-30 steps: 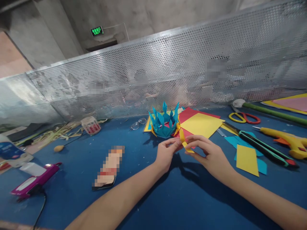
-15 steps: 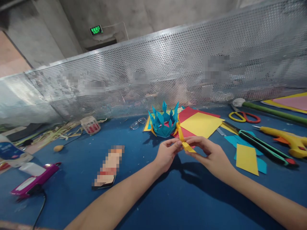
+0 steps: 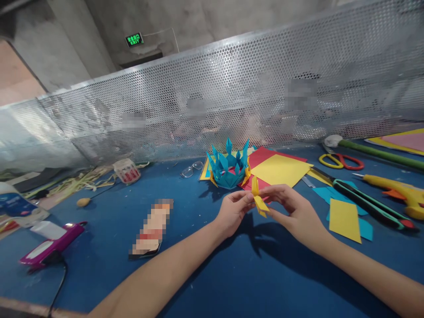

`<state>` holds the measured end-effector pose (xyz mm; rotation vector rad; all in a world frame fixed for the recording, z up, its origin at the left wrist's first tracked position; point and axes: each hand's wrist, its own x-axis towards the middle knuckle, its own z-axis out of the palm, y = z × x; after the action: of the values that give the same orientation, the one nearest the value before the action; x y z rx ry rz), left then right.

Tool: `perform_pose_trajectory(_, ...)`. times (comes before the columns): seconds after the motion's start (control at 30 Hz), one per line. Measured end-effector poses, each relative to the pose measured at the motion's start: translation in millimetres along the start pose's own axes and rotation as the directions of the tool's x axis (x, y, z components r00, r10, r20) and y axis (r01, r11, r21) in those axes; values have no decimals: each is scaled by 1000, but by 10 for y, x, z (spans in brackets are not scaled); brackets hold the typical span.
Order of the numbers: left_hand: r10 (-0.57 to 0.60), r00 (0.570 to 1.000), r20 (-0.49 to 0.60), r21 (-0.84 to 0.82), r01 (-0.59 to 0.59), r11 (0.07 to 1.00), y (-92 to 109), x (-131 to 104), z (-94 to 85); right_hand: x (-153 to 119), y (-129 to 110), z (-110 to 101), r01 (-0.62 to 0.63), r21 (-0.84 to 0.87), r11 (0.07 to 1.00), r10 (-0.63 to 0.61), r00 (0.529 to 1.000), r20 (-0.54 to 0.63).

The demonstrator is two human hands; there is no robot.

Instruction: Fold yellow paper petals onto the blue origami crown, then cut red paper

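A small folded yellow paper piece (image 3: pixel 261 204) is held above the blue table between both hands. My left hand (image 3: pixel 234 212) pinches its left side between thumb and fingers. On its right side my right hand (image 3: pixel 291 210) grips it with thumb and fingertips. Just behind stands a blue folded-paper crown (image 3: pixel 228 170) with pointed tips and yellow pieces on its sides. Yellow sheets (image 3: pixel 281 170) and red sheets (image 3: pixel 265 154) lie to the right of the crown.
Scissors (image 3: pixel 353 162), a box cutter (image 3: pixel 371 205), a yellow glue gun (image 3: pixel 394 187) and paper scraps (image 3: pixel 344 218) lie at right. At left are a phone (image 3: pixel 152 229), glasses (image 3: pixel 192 169), a plastic cup (image 3: pixel 126 171) and a purple device (image 3: pixel 53 247). A perforated metal screen (image 3: pixel 159 101) stands behind.
The yellow piece has turned in my fingers, its upper part now shorter and more upright, with its lower folds spread. The view has shifted slightly.
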<state>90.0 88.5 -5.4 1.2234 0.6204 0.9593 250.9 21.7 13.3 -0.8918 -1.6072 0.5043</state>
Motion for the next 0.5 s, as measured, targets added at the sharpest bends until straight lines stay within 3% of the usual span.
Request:
perform_pose_trajectory(0.27,117,993,-28,124,-112,986,34,-38,13,35,14,7,-76,66,995,77,997,-12)
perform_pose_trajectory(0.5,279,957,-81,192,-260,946,116,-91,49,46,60,14,-186,148,971,192,981,-28)
